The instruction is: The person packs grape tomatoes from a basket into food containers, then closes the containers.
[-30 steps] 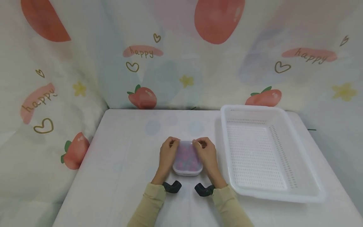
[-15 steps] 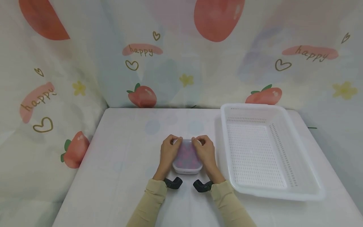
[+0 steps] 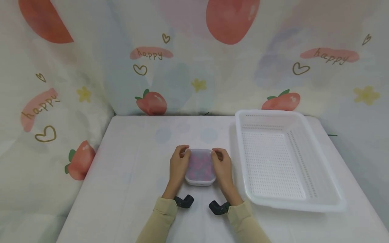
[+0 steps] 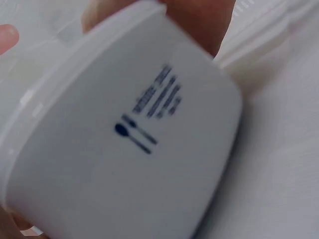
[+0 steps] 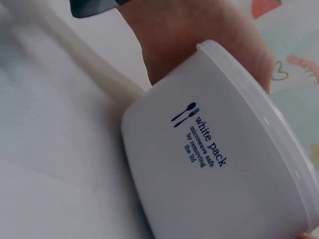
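Observation:
A small white lidded container (image 3: 200,167) sits on the white table (image 3: 136,162) in the head view, with pink and blue contents showing through its cloudy lid. My left hand (image 3: 181,158) grips its left side, fingers curled over the far left corner. My right hand (image 3: 221,160) grips the right side the same way. The left wrist view is filled by the container's wall (image 4: 129,134) with a spoon-and-fork mark. In the right wrist view the container (image 5: 219,164) reads "white pack", with the left hand (image 5: 199,45) behind it.
A large white perforated basket (image 3: 240,141) stands just right of my right hand, reaching to the table's right edge. A patterned cloth with strawberries (image 3: 152,103) hangs behind and to the left. Black wrist mounts (image 3: 184,201) sit at my cuffs.
My fingertips have slid off the top of the lid's far edge and outward to the container's sides and far corners. The container has stayed where it was.

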`<action>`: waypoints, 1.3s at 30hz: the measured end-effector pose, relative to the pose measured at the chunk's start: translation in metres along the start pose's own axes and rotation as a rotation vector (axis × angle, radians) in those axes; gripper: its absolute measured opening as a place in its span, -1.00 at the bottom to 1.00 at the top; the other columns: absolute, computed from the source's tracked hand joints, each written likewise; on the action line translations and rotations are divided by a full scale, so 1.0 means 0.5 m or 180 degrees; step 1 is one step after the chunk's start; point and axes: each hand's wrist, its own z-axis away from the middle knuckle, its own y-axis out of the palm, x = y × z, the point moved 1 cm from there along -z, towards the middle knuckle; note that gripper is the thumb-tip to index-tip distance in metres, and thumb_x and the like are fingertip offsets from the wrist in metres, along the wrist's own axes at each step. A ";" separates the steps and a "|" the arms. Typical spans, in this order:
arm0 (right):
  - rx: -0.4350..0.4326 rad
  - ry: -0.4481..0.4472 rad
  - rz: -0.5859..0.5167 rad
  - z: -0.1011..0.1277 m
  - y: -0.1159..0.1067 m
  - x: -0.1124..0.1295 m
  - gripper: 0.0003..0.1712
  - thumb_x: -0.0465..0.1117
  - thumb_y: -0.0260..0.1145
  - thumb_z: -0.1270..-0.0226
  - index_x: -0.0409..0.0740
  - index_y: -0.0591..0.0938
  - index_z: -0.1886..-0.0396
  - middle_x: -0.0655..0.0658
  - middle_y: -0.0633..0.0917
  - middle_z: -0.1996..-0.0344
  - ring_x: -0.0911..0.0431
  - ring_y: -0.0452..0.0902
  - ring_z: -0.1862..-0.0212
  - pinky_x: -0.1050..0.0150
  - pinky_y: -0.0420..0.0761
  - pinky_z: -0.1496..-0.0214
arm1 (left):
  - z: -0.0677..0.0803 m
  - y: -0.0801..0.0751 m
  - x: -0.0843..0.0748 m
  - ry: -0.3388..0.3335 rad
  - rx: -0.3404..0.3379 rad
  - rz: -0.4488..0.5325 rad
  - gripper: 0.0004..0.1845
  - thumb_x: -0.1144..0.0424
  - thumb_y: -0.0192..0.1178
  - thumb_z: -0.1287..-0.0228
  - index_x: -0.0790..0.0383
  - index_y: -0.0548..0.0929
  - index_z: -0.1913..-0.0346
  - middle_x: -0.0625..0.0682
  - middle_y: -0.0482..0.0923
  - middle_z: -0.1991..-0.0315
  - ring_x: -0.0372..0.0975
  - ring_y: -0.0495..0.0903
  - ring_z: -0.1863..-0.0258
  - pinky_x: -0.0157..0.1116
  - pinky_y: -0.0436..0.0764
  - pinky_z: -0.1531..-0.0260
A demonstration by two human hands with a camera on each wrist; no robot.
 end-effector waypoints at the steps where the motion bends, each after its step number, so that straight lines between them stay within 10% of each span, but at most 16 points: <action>1: -0.0010 -0.0014 -0.0003 0.006 -0.003 -0.002 -0.65 -0.11 0.15 -0.60 -0.16 0.62 -0.20 -0.23 0.69 -0.15 -0.05 0.59 -0.15 0.19 0.53 -0.15 | 0.008 -0.004 0.000 -0.0027 -0.0022 0.0067 -0.66 0.14 0.11 -0.50 0.05 0.67 -0.22 0.08 0.68 -0.21 -0.05 0.64 -0.12 0.03 0.62 -0.16; 13: 0.0118 -0.0133 -0.0282 0.046 -0.022 -0.020 -0.64 -0.23 0.17 -0.56 -0.13 0.60 -0.27 -0.19 0.68 -0.19 0.08 0.58 -0.12 0.53 0.54 -0.04 | 0.052 -0.026 0.015 0.0061 0.0161 0.0322 -0.56 0.31 -0.04 -0.51 0.09 0.59 -0.34 0.08 0.64 -0.25 -0.04 0.59 -0.25 0.01 0.54 -0.32; 39: 0.0383 -0.0045 -0.0250 0.080 -0.051 -0.037 -0.60 -0.19 0.19 -0.60 -0.10 0.57 -0.34 -0.17 0.65 -0.30 -0.02 0.61 -0.29 0.51 0.53 -0.17 | 0.085 -0.033 0.030 -0.0018 0.0355 0.0728 -0.42 0.39 -0.09 -0.48 0.07 0.43 -0.51 0.06 0.47 -0.46 -0.03 0.45 -0.43 0.06 0.41 -0.47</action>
